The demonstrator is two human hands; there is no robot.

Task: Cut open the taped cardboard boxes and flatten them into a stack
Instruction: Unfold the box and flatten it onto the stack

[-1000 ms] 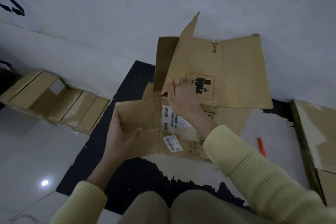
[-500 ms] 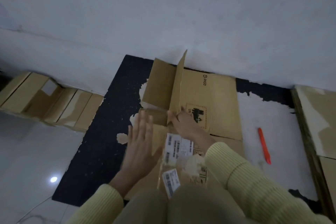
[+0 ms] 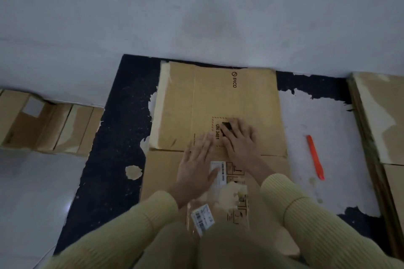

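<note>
- The flattened cardboard box (image 3: pixel 218 98) lies flat on a black mat (image 3: pixel 118 137) on the floor, its far edge close to the wall (image 3: pixel 196 6).
- Its far panel carries "PICO" lettering and a red-dashed "UN 3481" mark (image 3: pixel 216 132); its near panel runs toward the person's knees.
- The right hand (image 3: pixel 240 144) lies palm down on the far panel with its fingers straight and slightly spread, covering part of the red-dashed mark and holding nothing.
- The left hand (image 3: pixel 196 168) lies palm down just beside it, fingers straight and together, across the fold between the two panels; it holds nothing.
- The left thumb touches a white shipping label (image 3: pixel 218 170) on the near panel; a smaller barcode label (image 3: pixel 202 220) sits nearer the knees.
- An orange cutter (image 3: pixel 314 157) lies on a worn white patch of the mat, right of the box and apart from the right hand.
- Other brown boxes (image 3: pixel 43 124) sit at the left along the wall, well apart from the hands.
- A stack of flat cardboard (image 3: pixel 380 120) lies at the right edge of the view.
</note>
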